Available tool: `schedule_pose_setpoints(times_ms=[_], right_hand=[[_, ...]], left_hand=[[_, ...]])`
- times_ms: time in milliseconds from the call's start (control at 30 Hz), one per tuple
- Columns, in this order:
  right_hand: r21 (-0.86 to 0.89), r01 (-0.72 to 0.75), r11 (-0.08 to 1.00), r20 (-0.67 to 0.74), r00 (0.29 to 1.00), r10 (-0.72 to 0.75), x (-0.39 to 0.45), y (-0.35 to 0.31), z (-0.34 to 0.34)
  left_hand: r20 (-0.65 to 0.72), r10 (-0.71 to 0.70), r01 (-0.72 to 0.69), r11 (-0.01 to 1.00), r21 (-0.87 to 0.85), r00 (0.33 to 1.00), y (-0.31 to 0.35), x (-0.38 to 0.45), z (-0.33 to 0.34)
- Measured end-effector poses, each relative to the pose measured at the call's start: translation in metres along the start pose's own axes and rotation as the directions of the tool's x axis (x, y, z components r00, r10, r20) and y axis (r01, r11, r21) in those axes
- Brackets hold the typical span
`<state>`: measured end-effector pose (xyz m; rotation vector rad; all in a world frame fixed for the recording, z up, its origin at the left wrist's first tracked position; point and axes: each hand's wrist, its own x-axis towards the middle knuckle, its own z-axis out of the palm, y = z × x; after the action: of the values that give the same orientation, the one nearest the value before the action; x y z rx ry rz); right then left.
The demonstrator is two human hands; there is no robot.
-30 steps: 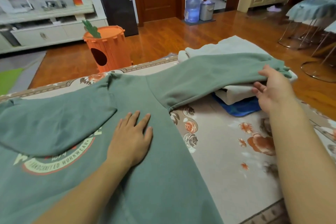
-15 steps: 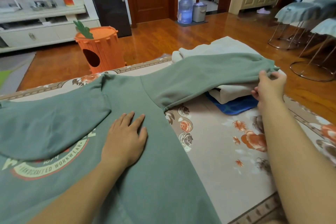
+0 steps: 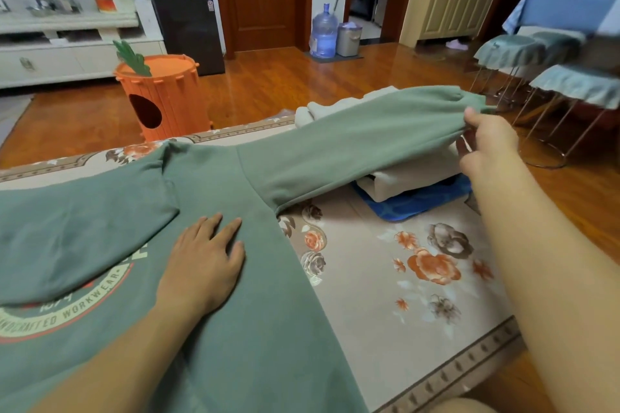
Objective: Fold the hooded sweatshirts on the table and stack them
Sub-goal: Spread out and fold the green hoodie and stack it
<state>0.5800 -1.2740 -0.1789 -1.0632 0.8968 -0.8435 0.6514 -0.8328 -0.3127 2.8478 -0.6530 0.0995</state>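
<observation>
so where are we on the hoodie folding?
Done: a folded cream stack sits at the table's far right. In hand: left hand presses the green hoodie flat; right hand pinches its sleeve cuff. Left: fold it and stack it.

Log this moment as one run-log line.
step: sleeve fold | left hand: flat on green hoodie | right hand: pinching sleeve cuff, lifted above folded stack | stacked: not yet
</observation>
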Motion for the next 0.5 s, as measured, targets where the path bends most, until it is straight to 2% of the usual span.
schedule_pose_setpoints(times_ms=[133,200,267,333,400,500], right_hand=[[-0.16,-0.083,0.984,-0.082,0.994,0.07,-0.002,0.021,-0.013],[-0.222,-0.064,0.973,-0.064,0.997,0.051,0.0,0.027,-0.017],[-0.227,-0.072,0.971,-0.026,0.997,0.067,0.003,0.027,-0.016],[-0.185,-0.137,0.973,0.004,0.99,0.14,0.008,0.025,-0.015],[-0.194,-0.196,0.961,0.005,0.98,0.201,0.014,0.025,-0.015],[-0.25,-0.316,0.915,0.023,0.943,0.332,0.016,0.023,-0.009]], left_hand=[[-0.01,0.001,-0.001,0.999,0.033,1.0,-0.001,-0.001,0.004],[-0.075,0.028,-0.023,0.998,0.066,0.997,0.003,0.0,0.004],[-0.152,0.162,-0.134,0.974,0.182,0.975,0.014,0.004,0.0],[-0.179,0.352,-0.303,0.919,0.252,0.919,0.035,0.017,-0.006],[-0.195,0.429,-0.395,0.899,0.19,0.882,0.069,0.038,-0.011],[-0.203,0.391,-0.373,0.92,0.123,0.898,0.117,0.074,-0.008]])
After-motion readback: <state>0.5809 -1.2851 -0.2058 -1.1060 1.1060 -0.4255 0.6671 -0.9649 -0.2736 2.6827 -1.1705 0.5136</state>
